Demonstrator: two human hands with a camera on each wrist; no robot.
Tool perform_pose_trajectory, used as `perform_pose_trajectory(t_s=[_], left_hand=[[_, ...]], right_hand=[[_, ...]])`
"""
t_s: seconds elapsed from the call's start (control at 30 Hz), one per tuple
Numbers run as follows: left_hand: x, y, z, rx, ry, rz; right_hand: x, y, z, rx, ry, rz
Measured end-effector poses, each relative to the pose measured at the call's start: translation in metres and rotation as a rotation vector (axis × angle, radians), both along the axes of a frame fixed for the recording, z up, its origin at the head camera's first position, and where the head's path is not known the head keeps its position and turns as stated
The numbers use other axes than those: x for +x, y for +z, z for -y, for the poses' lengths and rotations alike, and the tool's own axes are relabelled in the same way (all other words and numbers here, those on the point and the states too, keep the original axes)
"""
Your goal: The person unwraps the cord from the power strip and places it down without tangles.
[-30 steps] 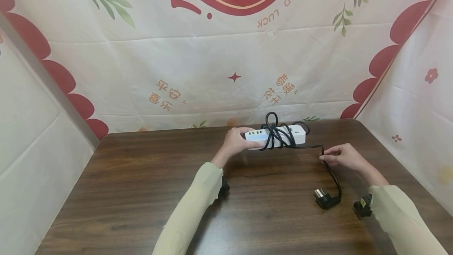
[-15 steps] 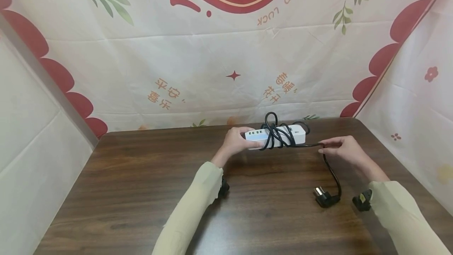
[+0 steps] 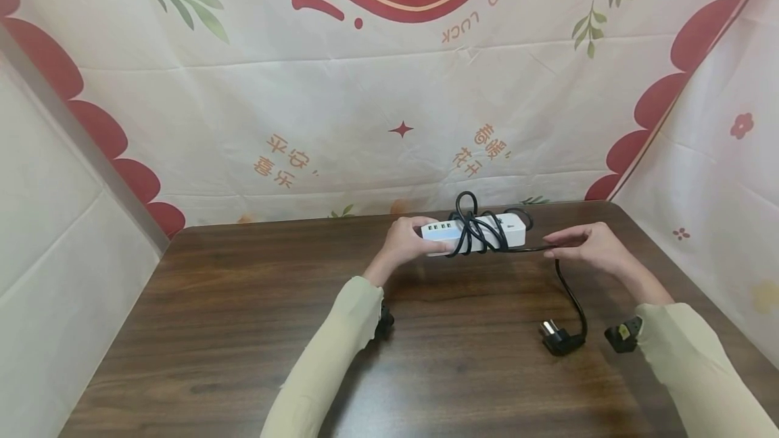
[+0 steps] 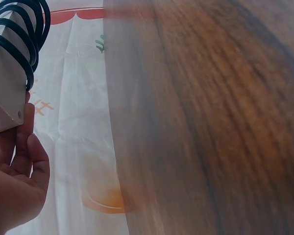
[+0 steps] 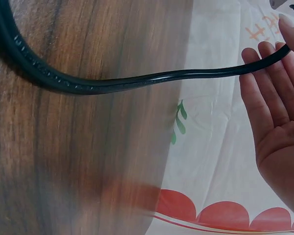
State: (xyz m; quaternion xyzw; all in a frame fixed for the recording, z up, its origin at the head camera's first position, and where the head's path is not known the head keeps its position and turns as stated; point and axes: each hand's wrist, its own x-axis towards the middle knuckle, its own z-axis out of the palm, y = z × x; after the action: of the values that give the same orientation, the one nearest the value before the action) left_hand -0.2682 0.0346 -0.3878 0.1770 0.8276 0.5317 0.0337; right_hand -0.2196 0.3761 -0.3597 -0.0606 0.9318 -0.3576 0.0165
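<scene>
In the head view, my left hand (image 3: 404, 243) grips the left end of a white power strip (image 3: 516, 230), thumb along its near side. Its black cord (image 3: 467, 222) is looped round the strip's middle, one loop standing up above it. The left wrist view shows the fingers under the strip's end (image 4: 7, 98). To the right, my right hand (image 3: 593, 247) has its fingers nearly straight, the cord (image 5: 201, 73) lying across them close to the thumb. From there the cord runs down to a black plug (image 3: 561, 340) with its metal prongs facing left.
Both hands are over a dark wood-grain table (image 3: 255, 309). A printed cloth (image 3: 341, 107) hangs right behind its far edge, and further cloth walls (image 3: 730, 174) stand at the sides. A small black device (image 3: 623, 335) is on the right wrist.
My right hand has moved up and away along the cord, its thumb and fingers spreading from a pinch. The left hand and the power strip have stayed in place.
</scene>
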Motion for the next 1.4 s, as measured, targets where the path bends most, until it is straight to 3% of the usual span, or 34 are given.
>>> perform_pose_trajectory(t_s=[0.33,0.53,0.93,1.4], left_hand=[[0.000,0.002,0.000,0.000,0.000,-0.008],[0.000,0.002,0.000,-0.006,0.004,-0.012],[0.001,0.004,-0.002,0.013,0.012,-0.025],[0.001,0.004,-0.002,0.062,-0.004,-0.013]], right_hand=[[0.001,0.001,0.002,-0.060,0.007,0.006],[0.002,0.002,0.006,-0.027,0.013,-0.006],[0.004,0.003,0.017,0.014,0.117,-0.025],[-0.008,-0.009,0.021,-0.006,0.082,-0.050]])
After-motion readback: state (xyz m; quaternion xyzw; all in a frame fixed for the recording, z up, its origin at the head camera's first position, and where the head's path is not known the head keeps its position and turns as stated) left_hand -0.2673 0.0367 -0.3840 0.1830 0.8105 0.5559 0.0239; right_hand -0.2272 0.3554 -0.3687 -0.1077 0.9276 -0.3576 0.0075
